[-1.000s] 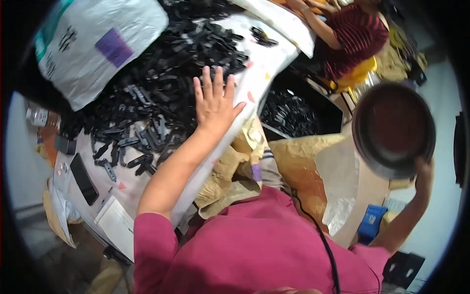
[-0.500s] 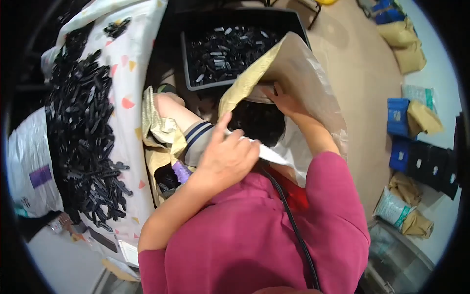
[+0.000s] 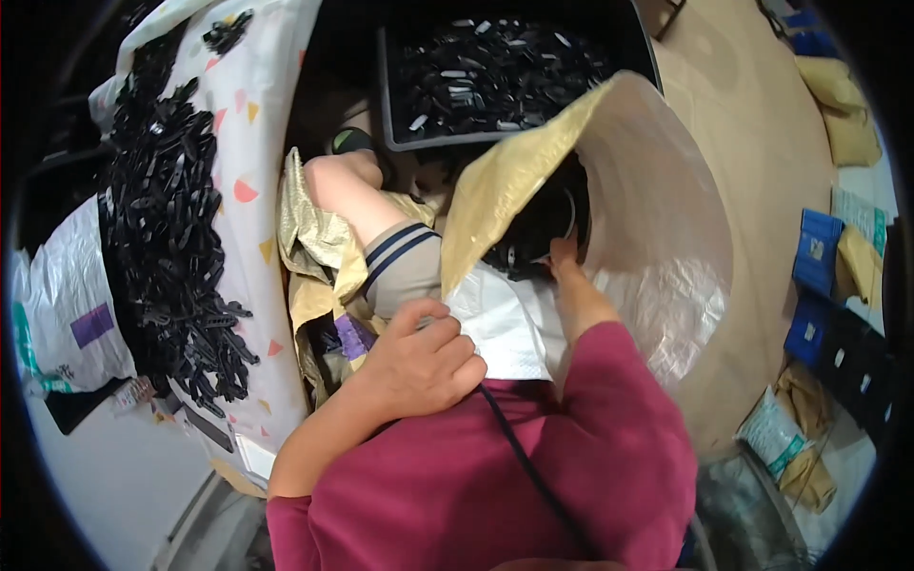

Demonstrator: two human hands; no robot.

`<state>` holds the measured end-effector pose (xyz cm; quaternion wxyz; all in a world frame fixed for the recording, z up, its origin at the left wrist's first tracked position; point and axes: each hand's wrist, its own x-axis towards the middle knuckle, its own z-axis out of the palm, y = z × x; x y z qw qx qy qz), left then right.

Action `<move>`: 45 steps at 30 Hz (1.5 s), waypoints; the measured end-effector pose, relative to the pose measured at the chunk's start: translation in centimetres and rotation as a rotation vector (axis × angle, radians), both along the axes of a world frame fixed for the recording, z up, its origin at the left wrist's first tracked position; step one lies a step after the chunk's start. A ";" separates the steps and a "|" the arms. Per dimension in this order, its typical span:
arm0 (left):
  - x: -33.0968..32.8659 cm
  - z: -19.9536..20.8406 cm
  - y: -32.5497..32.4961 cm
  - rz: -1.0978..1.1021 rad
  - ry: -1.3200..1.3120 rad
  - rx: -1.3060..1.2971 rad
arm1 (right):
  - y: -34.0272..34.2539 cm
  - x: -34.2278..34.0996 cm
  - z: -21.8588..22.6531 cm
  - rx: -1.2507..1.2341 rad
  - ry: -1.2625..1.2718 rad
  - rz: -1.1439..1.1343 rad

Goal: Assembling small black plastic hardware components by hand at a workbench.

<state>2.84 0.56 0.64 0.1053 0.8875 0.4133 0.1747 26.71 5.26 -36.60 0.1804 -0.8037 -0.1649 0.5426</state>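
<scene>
A large woven sack (image 3: 519,176), yellowish outside with a pale lining, lies with its mouth wide open toward my lap. Inside it are dark pieces (image 3: 514,247), in shadow. My left hand (image 3: 424,362) is closed at the sack's near white edge, fingers curled over it. Reaching into the mouth, my right hand (image 3: 565,255) has its fingers bent beside a thin, pale curved rim (image 3: 572,211). Its fingertips are partly hidden, and what they grip is hard to make out.
Small black plastic pieces fill a black tub (image 3: 505,81) beyond the sack. More black pieces (image 3: 171,247) are heaped on a patterned cloth (image 3: 246,143) at the left, beside a white plastic bag (image 3: 71,305). Packages and blue-black boxes (image 3: 819,252) line the right wall.
My right hand has gone from spread near the sack's far side to deeper inside, fingers bent. My left hand has drawn back toward my lap and curled closed. The sack's mouth gapes further right.
</scene>
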 end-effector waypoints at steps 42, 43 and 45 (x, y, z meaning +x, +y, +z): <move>0.0 2.2 -0.5 0.057 -0.064 0.287 | 0.8 6.0 29.7 0.320 0.532 -0.116; 0.0 1.0 0.1 0.047 0.022 0.250 | 0.9 6.3 29.6 0.309 0.542 -0.143; -0.2 0.8 -0.2 -0.017 0.227 0.053 | 0.5 7.1 29.9 0.290 0.547 -0.164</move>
